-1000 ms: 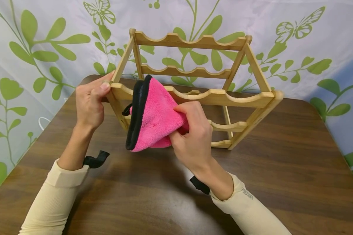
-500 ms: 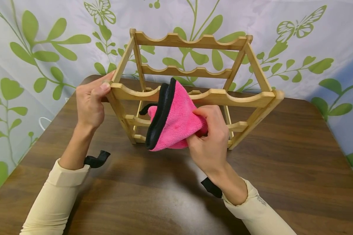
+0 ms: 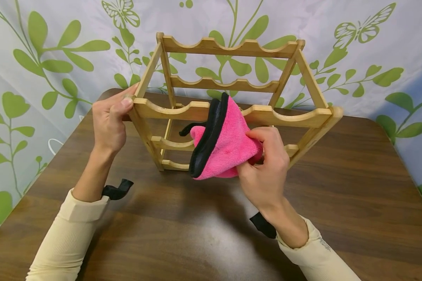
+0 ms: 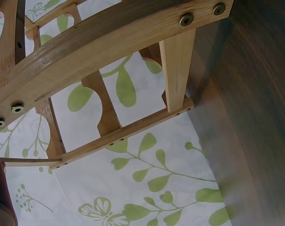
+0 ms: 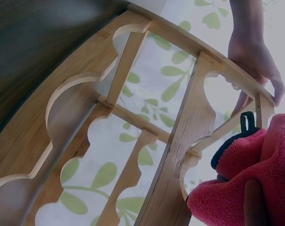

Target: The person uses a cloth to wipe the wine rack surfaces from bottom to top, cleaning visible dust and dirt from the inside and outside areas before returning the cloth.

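Observation:
A light wooden rack with scalloped rails stands on the table. My left hand grips its upper front left corner, thumb on the front and fingers going behind the post. In my right hand is a folded pink cloth with a black edge and a small black loop, pinched between thumb and fingers. The cloth is in front of the middle of the top front rail; whether it touches the wood is hard to tell. In the right wrist view, the cloth fills the lower right, and the left hand holds the rack's corner.
The brown wooden table runs under the rack and both arms. Behind it hangs a white backdrop with green leaves and butterflies. A black strap end sticks out by the left cuff, another strap by the right.
My right hand has moved to the right along the top front rail, carrying the pink cloth from near the left corner to the middle. The left hand keeps its grip on the corner.

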Demonstrator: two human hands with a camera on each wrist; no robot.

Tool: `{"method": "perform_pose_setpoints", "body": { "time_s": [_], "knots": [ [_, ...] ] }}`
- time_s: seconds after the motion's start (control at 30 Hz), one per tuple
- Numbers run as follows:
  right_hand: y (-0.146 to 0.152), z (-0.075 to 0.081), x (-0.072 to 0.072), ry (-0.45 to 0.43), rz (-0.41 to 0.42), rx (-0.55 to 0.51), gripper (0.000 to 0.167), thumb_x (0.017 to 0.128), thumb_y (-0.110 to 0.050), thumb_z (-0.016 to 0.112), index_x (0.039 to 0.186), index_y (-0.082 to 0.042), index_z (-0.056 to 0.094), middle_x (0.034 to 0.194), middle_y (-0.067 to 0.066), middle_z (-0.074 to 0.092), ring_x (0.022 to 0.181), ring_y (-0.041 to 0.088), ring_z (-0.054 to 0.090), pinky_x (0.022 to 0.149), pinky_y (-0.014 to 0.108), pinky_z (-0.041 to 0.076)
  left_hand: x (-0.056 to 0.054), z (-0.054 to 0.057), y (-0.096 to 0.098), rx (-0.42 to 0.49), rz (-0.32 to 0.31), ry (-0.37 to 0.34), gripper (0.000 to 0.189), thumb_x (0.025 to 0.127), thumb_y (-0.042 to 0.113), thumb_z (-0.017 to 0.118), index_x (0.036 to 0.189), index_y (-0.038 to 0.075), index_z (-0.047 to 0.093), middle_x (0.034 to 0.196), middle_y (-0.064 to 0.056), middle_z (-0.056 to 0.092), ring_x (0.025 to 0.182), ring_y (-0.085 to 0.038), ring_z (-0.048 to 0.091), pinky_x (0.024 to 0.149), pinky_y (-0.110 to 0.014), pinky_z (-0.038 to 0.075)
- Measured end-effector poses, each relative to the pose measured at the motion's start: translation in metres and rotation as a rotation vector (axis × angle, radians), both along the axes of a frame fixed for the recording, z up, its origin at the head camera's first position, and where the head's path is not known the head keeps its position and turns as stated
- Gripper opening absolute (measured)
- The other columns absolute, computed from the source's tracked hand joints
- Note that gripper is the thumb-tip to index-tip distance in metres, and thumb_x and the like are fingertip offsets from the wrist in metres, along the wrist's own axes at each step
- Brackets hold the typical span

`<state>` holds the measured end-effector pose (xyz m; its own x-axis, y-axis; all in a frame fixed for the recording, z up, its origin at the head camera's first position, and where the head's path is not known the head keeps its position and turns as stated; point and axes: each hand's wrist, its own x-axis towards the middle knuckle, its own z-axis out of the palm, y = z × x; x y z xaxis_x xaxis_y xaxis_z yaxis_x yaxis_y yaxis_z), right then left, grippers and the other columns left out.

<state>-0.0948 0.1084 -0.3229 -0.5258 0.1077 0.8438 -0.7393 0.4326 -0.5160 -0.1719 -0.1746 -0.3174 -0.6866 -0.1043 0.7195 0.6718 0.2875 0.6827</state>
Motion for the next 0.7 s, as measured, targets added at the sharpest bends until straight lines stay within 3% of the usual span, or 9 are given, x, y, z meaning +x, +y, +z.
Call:
{"method": "perform_pose_setpoints", "body": {
  "time_s": [0.57,0.7],
  "knots": [
    [0.014,-0.003,0.005,-0.028,-0.029,-0.052,0.019,0.079,0.0,0.067,0.095,0.009,0.062,0.092,0.019,0.063,0.084,0.025,0.057,0.073,0.025,0.046,0.0,-0.001,0.001,0.026,-0.021,0.0,0.036,0.091,0.016,0.047,0.114,0.003,0.072,0.112,-0.014,0.069,0.074,-0.007,0.07,0.057,-0.017,0.054],
    [0.018,-0.003,0.006,-0.04,-0.048,-0.052,0.019,0.079,0.0,0.067,0.096,0.01,0.062,0.093,0.019,0.063,0.083,0.023,0.057,0.068,0.022,0.046,-0.001,-0.002,0.0,0.035,-0.039,0.004,0.036,0.091,0.015,0.047,0.115,0.002,0.071,0.112,-0.015,0.069,0.072,-0.007,0.07,0.055,-0.017,0.054]
  ]
}}
